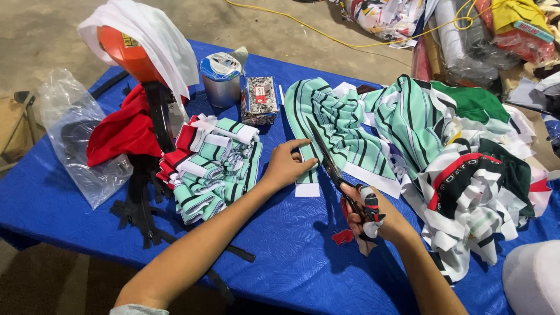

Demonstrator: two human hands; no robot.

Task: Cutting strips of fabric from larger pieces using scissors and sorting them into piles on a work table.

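My right hand [373, 213] grips a pair of scissors [332, 166] whose handles are wrapped in cloth strips; the open blades point away from me into mint-green striped fabric [338, 125]. My left hand [287, 164] presses flat on a narrow strip of that fabric, its fingers just left of the blades. The fabric lies spread over a blue table cover [280, 245].
A stack of folded striped pieces [213, 166] lies left of my left hand. Behind it are a red cloth [122, 131], an orange object draped in white cloth [131, 44], a tape roll [220, 76], a small box [258, 99] and a plastic bag [76, 140]. A heap of mixed fabric [472, 169] fills the right side.
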